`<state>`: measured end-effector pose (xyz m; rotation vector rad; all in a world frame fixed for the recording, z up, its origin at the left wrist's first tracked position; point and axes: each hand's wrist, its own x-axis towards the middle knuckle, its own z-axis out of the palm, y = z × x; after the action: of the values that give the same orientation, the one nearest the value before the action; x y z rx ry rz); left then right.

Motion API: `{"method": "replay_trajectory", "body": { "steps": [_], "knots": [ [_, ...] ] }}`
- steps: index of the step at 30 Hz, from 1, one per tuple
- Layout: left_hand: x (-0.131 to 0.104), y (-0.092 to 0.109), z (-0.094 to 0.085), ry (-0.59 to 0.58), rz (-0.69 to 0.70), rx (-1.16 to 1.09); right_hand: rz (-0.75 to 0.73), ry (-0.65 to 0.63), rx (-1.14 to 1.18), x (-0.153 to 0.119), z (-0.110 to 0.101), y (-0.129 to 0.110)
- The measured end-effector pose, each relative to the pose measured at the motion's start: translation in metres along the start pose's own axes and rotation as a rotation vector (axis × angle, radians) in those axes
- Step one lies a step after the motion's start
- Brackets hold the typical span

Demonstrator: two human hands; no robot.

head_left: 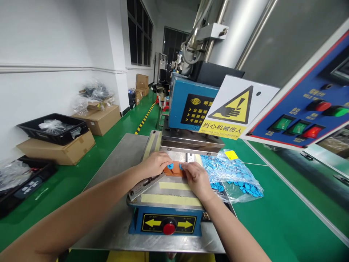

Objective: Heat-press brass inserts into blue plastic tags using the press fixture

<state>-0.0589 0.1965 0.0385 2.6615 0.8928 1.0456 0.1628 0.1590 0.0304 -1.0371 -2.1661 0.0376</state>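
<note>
My left hand (156, 164) reaches to the left end of an orange fixture block (176, 171) on the machine's work plate. Its fingers are pinched together at a small blue plastic piece (170, 166) there. My right hand (196, 179) is closed at the block's right end, thumb and forefinger pressed on another small blue plastic piece (181, 166). Just behind and above the block hangs the steel press head (192, 142). A metal bar clamp (144, 186) lies slanted by my left wrist. The fingers partly cover both pieces.
A clear bag of blue pieces (231, 176) lies right of the plate. In front is a control box with a red button (169, 227). A warning sign (231, 107) and a switch panel (302, 105) hang at upper right. Cartons (58, 147) and black crates stand left.
</note>
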Motion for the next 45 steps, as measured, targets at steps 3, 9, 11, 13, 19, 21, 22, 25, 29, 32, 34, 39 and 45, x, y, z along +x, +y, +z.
{"method": "replay_trajectory", "body": {
  "steps": [3, 9, 11, 13, 19, 21, 22, 25, 29, 32, 34, 39, 45],
  "knots": [
    [-0.0007, -0.0018, 0.0019, 0.021, 0.023, 0.02, -0.108, -0.001, -0.079, -0.0008, 0.0007, -0.0015],
    [-0.0023, -0.003, 0.0021, 0.036, 0.071, 0.065, -0.268, 0.004, -0.26, -0.0004, -0.0016, -0.0082],
    [-0.0028, -0.0035, 0.0012, 0.022, 0.099, 0.084, -0.281, 0.013, -0.283, -0.0001, -0.002, -0.0095],
    [-0.0033, -0.004, 0.0005, 0.012, 0.116, 0.097, -0.279, 0.022, -0.286, 0.0, -0.0015, -0.0093],
    [-0.0039, -0.0017, -0.0018, -0.025, 0.132, 0.166, -0.227, 0.06, -0.238, -0.001, 0.0022, -0.0046],
    [-0.0039, -0.0004, -0.0031, -0.04, 0.14, 0.189, -0.227, 0.055, -0.239, -0.0018, 0.0024, -0.004],
    [-0.004, 0.0, -0.0036, -0.048, 0.144, 0.2, -0.23, 0.047, -0.248, -0.0023, 0.0023, -0.0039],
    [-0.0046, 0.0003, -0.0047, -0.067, 0.14, 0.221, -0.238, 0.009, -0.298, -0.0042, 0.002, -0.0041],
    [-0.0053, -0.0002, -0.0042, -0.064, 0.118, 0.202, -0.172, 0.01, -0.31, -0.0065, 0.0034, -0.0036],
    [-0.0056, -0.0007, -0.0035, -0.044, 0.1, 0.156, -0.074, 0.035, -0.275, -0.0077, 0.0049, -0.0025],
    [-0.0058, -0.001, -0.0031, -0.025, 0.09, 0.131, -0.034, 0.036, -0.261, -0.0082, 0.0054, -0.002],
    [-0.0062, -0.0008, -0.0032, 0.002, 0.101, 0.121, -0.047, 0.04, -0.236, -0.0087, 0.0048, -0.0026],
    [-0.0073, -0.0002, -0.0042, 0.02, 0.111, 0.112, -0.039, 0.059, -0.218, -0.0085, 0.0028, -0.0057]
  ]
}}
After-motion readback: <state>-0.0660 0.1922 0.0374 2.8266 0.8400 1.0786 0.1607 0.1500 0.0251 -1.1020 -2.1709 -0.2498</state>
